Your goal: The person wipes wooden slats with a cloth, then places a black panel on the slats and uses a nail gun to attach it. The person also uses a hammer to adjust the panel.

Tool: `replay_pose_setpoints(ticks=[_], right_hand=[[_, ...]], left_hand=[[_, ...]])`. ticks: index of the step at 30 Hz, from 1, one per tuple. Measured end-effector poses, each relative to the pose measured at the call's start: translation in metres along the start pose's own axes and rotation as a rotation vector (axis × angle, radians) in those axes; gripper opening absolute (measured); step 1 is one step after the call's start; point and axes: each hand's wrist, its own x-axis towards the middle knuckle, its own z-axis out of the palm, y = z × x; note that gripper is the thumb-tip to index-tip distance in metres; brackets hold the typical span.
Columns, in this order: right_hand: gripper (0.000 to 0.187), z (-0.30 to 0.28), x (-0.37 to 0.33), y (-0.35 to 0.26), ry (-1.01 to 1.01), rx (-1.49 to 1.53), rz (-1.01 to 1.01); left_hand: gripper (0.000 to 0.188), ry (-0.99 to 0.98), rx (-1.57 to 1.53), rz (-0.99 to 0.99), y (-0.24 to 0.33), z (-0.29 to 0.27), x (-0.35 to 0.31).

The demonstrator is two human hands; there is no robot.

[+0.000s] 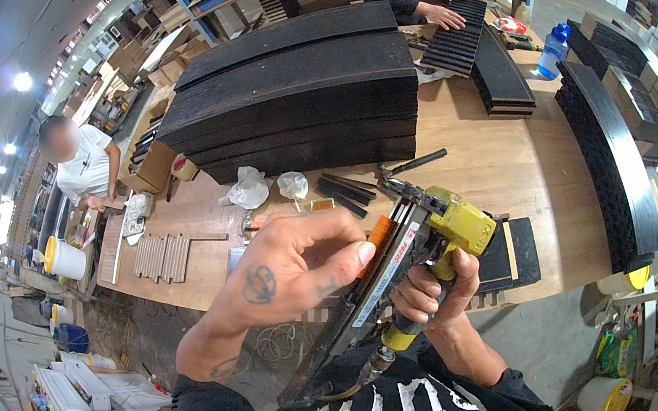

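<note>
My right hand (439, 294) is wrapped round the handle of a yellow and black air nail gun (463, 221), held up in front of my chest with its long magazine slanting down. An air hose fitting (381, 358) hangs off the handle's lower end. Between thumb and fingers of my left hand (286, 263) is pinched an orange strip of fasteners (379, 234), up against the magazine; some fingertips are hidden. Behind the gun's nose, thin black strips (345, 193) lie on the wooden table (517, 140).
Big stacked black panels (295, 90) fill the table's far left; a curved black stack (608, 162) stands right. Across the table a person's hands (442, 16) rest by a slatted black panel (454, 41). A blue bottle (553, 50) stands beyond. Another person (89, 161) is at left.
</note>
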Motion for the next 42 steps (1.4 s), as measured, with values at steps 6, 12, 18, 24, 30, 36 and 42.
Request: replay_pose_setpoints(ticks=[6,12,18,24,30,36,42], right_hand=[[0.049,0.005,0.000,0.004,0.010,-0.002,0.007],[0.049,0.017,0.007,0.012,-0.032,0.004,0.013],[0.049,0.021,0.009,0.014,-0.009,-0.017,0.005],[0.050,0.024,0.012,0.018,0.029,-0.099,0.001],[0.052,0.035,0.019,0.015,0.092,-0.117,-0.118],[0.051,0.046,0.027,0.017,0.062,-0.182,-0.202],[0.055,0.055,0.021,0.012,0.072,-0.306,-0.300]], left_hand=[[0.029,-0.043,-0.039,-0.058,-0.005,-0.001,0.003],[0.041,-0.042,-0.256,-0.046,-0.022,-0.006,0.005],[0.041,0.032,-0.219,0.060,-0.030,-0.006,0.003],[0.043,0.100,-0.300,0.082,-0.036,-0.003,0.002],[0.056,0.159,-0.502,0.114,-0.058,-0.007,-0.034],[0.078,0.167,0.306,0.069,-0.013,-0.012,-0.069],[0.087,0.181,0.555,-0.045,-0.006,-0.007,-0.073]])
